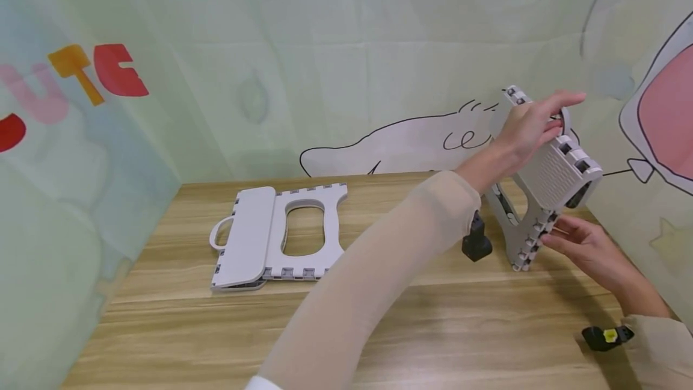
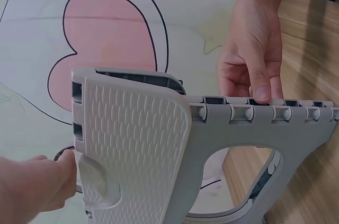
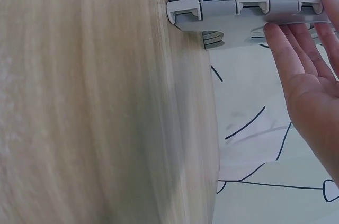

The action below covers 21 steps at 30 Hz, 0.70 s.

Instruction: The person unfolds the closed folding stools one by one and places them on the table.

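Note:
A folded grey-and-white folding step stool (image 1: 560, 176) stands on end at the right of the table, its textured top panel (image 2: 135, 128) uppermost and its leg frame with an oval opening below. My left hand (image 1: 533, 122) grips the carry handle at the stool's upper edge, the fingers partly hidden. Lower down, my right hand (image 1: 595, 251) holds the hinged side edge between thumb and fingers; the right wrist view has this hand (image 3: 318, 86) around that edge. The stool's lower end (image 3: 183, 9) is at the tabletop.
A second folded white step stool (image 1: 246, 236) lies flat at the left of the wooden table (image 1: 178, 318), its handle pointing left. Behind the table and along both sides hangs a printed curtain (image 1: 325, 77). Dark wrist mounts (image 1: 476, 239) sit on both sleeves.

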Motion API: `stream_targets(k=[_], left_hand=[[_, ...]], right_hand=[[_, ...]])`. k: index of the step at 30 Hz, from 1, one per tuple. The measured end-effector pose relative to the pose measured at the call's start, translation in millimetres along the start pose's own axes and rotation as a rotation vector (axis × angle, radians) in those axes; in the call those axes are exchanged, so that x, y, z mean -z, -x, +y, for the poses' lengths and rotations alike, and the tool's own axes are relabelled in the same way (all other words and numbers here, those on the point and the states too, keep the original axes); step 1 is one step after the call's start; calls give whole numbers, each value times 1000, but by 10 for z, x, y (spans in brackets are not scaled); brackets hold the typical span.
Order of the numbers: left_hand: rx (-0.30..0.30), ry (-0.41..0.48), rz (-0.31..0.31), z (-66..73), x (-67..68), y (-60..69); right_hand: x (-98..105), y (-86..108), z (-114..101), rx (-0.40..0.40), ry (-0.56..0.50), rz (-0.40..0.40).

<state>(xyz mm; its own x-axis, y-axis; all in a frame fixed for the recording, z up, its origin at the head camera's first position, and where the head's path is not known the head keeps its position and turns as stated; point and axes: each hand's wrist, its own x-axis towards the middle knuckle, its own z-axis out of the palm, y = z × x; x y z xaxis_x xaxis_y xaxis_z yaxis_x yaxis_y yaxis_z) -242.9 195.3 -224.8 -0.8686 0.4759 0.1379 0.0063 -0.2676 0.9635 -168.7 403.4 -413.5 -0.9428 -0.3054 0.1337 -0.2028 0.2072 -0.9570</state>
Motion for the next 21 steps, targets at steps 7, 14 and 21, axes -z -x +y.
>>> stream_targets(k=[7,14,21], left_hand=[[-31,-92,5,-16,70,28],[-62,-57,108,-89,145,16],[-107,-34,217,-197,259,10]], right_hand=[[2,2,-12,-17,-34,-13],[7,3,-13,4,-95,-39],[17,-2,-10,54,-195,-70]])
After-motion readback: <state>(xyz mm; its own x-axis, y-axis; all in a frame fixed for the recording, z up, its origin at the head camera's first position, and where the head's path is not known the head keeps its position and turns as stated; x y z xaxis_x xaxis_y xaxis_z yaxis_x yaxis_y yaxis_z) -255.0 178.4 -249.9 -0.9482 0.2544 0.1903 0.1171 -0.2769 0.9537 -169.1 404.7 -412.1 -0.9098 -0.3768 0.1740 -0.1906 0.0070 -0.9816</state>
